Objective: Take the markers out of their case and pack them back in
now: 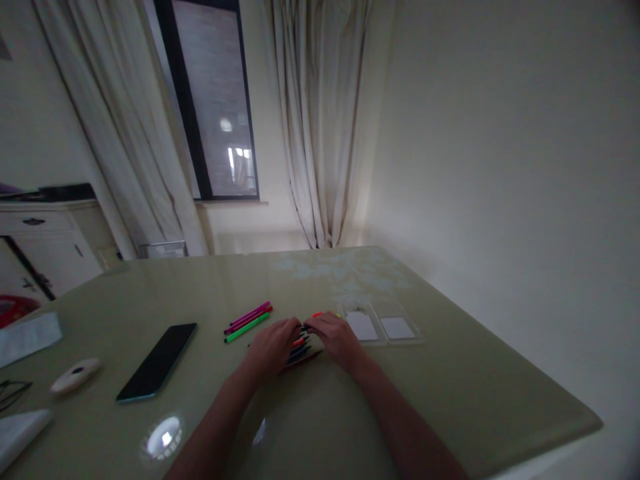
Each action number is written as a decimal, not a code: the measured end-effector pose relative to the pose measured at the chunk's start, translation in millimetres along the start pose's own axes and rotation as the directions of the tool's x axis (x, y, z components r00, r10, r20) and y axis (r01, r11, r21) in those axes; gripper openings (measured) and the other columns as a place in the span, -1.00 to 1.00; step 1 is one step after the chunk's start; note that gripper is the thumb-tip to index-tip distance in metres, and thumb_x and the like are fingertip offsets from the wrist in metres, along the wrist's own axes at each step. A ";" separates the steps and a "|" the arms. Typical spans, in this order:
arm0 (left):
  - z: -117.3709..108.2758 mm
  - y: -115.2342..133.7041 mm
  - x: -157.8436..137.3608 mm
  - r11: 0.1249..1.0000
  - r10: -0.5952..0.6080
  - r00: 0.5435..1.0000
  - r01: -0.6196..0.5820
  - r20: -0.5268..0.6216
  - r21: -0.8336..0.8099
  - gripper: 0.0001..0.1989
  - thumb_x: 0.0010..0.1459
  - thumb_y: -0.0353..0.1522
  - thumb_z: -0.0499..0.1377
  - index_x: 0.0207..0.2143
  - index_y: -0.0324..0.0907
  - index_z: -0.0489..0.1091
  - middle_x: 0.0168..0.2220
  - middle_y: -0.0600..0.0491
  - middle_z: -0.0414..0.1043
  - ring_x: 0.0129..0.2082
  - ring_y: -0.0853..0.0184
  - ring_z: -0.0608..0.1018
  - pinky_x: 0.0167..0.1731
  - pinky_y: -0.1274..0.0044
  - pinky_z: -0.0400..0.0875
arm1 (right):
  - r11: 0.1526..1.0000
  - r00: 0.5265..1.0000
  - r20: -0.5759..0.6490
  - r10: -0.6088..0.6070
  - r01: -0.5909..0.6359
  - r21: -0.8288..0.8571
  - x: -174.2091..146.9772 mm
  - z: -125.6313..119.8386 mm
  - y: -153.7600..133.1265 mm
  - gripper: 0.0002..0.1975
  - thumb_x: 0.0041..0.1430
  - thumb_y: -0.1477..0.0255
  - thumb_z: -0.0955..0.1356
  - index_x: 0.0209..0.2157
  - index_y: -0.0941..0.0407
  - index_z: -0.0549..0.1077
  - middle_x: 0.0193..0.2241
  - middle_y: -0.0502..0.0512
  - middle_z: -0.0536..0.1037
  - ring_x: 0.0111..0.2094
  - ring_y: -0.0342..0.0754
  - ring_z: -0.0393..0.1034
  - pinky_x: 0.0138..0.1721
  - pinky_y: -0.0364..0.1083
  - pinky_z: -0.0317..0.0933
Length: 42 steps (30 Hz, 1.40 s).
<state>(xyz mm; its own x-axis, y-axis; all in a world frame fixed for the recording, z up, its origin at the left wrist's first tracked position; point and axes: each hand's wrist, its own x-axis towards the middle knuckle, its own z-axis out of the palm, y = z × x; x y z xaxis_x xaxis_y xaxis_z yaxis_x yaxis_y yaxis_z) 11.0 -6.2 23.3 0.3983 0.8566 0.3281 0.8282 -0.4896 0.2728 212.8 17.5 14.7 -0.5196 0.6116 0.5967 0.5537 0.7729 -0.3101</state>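
Several dark pencils (299, 351) lie in a bunch on the table, their points toward the right; one has an orange-red tip. My left hand (274, 345) is closed at the left side of the bunch and covers part of it. From the right, my right hand (337, 337) reaches over with its fingers pinched at the far pencils, close to my left fingertips. The exact grip of both hands is partly hidden. Behind my right hand an orange-red pen (318, 314) shows in part. Beside it lies an open clear plastic case (377, 338) with white cards in it.
Left of my hands lie a pink marker (250, 317), a red one and a green marker (247, 328). A black phone (157, 362), a white computer mouse (75, 377) and a folded pale cloth (30, 339) are farther left. The table (480, 393) meets a wall along its right side.
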 end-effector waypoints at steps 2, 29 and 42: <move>-4.5 -1.6 -0.4 1.000 -0.022 1.000 0.022 -0.008 0.021 -0.74 0.45 -0.27 -0.05 -0.22 -0.08 0.41 -0.29 0.03 0.56 -0.30 0.25 0.59 -0.30 0.51 0.32 | 1.000 1.000 -0.018 -0.005 0.006 0.013 -0.5 -2.5 5.2 -0.80 0.40 0.46 0.34 -0.05 0.07 0.60 -0.21 0.13 0.67 -0.15 -0.01 0.53 -0.05 -0.07 0.36; -7.7 -86.0 -19.3 0.890 -0.405 0.893 0.434 -0.197 0.142 -0.79 0.33 -0.35 0.06 -0.18 -0.16 0.50 -0.14 -0.18 0.55 -0.08 0.00 0.57 -0.08 0.23 0.45 | 0.872 0.927 -0.010 0.375 -0.356 -0.336 -3.3 0.4 20.7 -0.76 0.37 0.54 0.28 -0.14 0.09 0.59 -0.18 0.19 0.61 -0.11 0.10 0.42 -0.05 0.00 0.25; -1.4 -7.9 -0.8 0.997 -0.011 0.998 0.015 -0.060 0.070 -0.81 0.36 -0.44 0.07 -0.08 -0.05 0.42 -0.09 0.02 0.55 -0.06 0.22 0.57 0.00 0.43 0.39 | 0.997 0.997 0.015 0.073 -0.073 -0.002 -0.8 8.1 -9.9 -0.64 0.43 0.43 0.30 0.21 0.05 0.42 -0.07 0.16 0.61 -0.02 0.04 0.48 0.04 -0.02 0.33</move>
<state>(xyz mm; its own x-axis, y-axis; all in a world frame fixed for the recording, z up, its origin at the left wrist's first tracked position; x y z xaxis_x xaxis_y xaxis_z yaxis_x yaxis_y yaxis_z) 3.6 -3.3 22.1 0.3647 0.8506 0.3788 0.8596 -0.4639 0.2139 202.4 10.7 11.3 -0.4877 0.6690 0.5609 0.5917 0.7257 -0.3510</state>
